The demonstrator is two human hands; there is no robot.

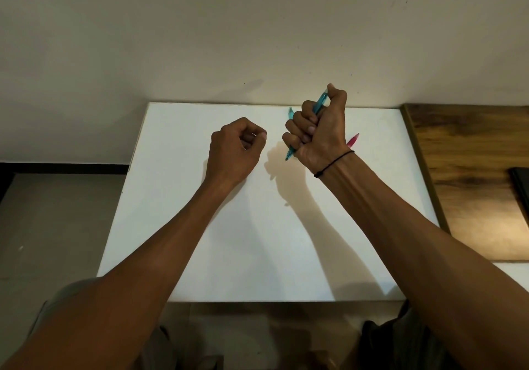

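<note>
Your right hand fists the teal pen — grip clamped, thumb on its top, likely for clicking — above the bench; your left hand curls empty beside that grip.

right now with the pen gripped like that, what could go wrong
The right hand grips the teal pen in a full fist, tip down over the white table; a slip might mark the surface. The pink pen lies close behind that wrist, partly hidden, so lowering the arm could knock it rolling. A second teal pen beyond the hand might get bumped too.
</note>
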